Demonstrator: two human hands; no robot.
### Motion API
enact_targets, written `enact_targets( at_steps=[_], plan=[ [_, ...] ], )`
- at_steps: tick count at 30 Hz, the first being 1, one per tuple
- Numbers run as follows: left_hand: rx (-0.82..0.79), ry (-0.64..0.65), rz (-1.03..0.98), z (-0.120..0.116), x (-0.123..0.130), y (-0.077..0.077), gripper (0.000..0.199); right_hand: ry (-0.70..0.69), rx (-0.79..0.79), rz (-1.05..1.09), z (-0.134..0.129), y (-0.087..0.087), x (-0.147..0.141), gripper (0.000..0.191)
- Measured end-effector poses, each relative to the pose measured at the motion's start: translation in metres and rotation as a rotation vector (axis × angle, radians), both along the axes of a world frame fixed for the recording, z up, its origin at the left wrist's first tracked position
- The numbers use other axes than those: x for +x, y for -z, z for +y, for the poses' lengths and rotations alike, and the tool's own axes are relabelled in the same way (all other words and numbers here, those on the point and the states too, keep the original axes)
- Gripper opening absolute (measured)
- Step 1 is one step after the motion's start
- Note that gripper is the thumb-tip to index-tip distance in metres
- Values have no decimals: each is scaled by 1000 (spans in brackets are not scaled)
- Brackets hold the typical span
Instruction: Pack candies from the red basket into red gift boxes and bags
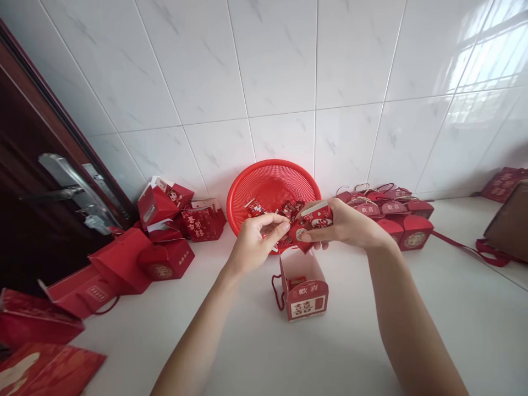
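My right hand (342, 223) is closed around several small red packets (317, 219) with white lettering, above the front rim of a red plastic basket (276, 168). My left hand (264, 236) has thumb and forefinger pinched at the left edge of these packets; what lies between the fingertips is too small to make out. Red wrapped pieces (254, 207) lie in the basket. Just below my hands stands an open red gift box (307, 305) with a white inside, a dark red cord handle on its left and a red item at its bottom.
Red boxes and bags (124, 258) crowd the left side, near a dark door (25, 137) with a metal handle. Closed red boxes (414, 231) stand in a group at right. A brown object (511, 225) with a red ribbon sits far right. A tiled wall rises behind.
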State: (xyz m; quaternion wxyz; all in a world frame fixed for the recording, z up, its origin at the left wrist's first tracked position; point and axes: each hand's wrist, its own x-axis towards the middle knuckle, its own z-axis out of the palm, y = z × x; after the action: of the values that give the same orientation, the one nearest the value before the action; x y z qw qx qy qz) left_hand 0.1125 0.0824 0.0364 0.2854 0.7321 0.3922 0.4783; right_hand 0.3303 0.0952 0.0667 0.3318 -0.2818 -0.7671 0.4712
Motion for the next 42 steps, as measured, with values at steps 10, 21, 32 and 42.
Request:
enact_targets(
  at_steps=[10,21,32,42],
  plan=[
    [108,-19,227,-2,4,-1,23,212,-18,159,-5,-1,-3,36],
    [-144,58,-105,-8,19,2,32,339,12,268,-2,2,-18,14],
    [-101,84,-233,-6,22,2,25,192,42,312,1,6,-25,29],
    [59,-78,-244,0,13,9,31,181,102,208,1,4,-8,20]
  ],
)
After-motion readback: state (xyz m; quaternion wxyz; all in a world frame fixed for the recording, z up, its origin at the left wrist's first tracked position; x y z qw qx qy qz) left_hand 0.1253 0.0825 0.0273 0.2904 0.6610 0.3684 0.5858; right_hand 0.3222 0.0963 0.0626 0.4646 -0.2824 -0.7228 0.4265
